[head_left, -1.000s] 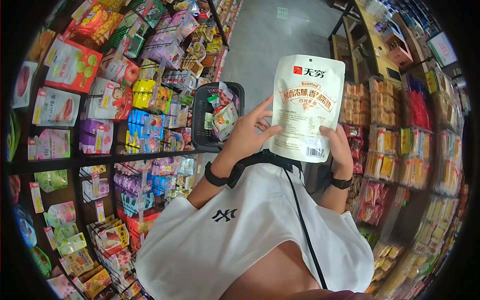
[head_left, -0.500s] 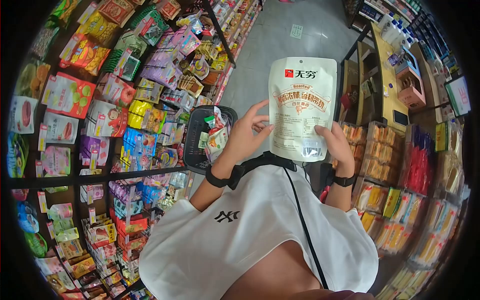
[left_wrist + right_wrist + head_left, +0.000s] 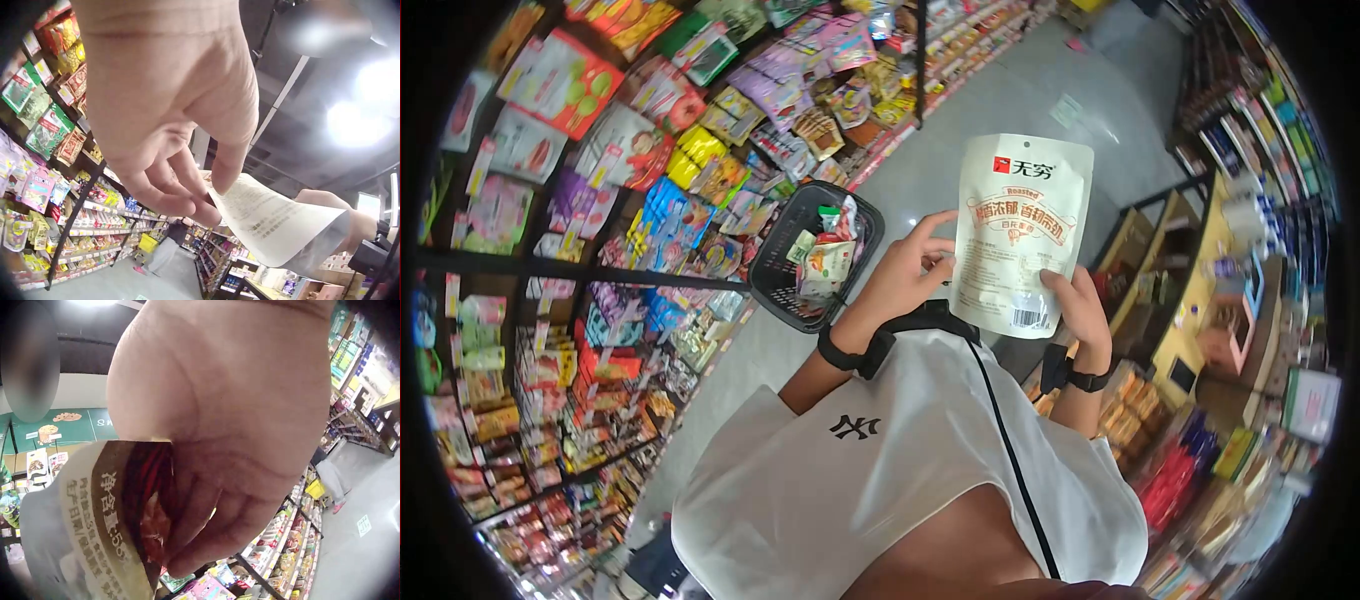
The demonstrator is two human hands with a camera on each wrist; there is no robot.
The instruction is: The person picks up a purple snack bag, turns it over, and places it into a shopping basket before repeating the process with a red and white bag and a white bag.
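Note:
A cream-white snack pouch [image 3: 1022, 225] with brown lettering, the word "Roasted" and a barcode at its lower end is held upright before the chest. My right hand [image 3: 1084, 310] grips its right edge, thumb on the printed back and fingers behind. On the other side in the right wrist view, the pouch [image 3: 94, 525] shows a dark red printed area. My left hand [image 3: 908, 268] is at the left edge, fingers loosely bent and fingertips right at the border. In the left wrist view, the thumb of my left hand [image 3: 181, 106] overlaps that edge.
A black shopping basket [image 3: 775, 285] holding several packets is left of my left hand. Racks of bagged snacks [image 3: 700, 150] line the left. To the right is a wooden display table [image 3: 1200, 290]. Down the aisle a person [image 3: 167, 250] is near a yellow basket [image 3: 147, 243].
The head view has swung, so shelves and aisle appear rotated. My right hand keeps its hold on the pouch. My left thumb has slid off the printed face to the edge in the head view.

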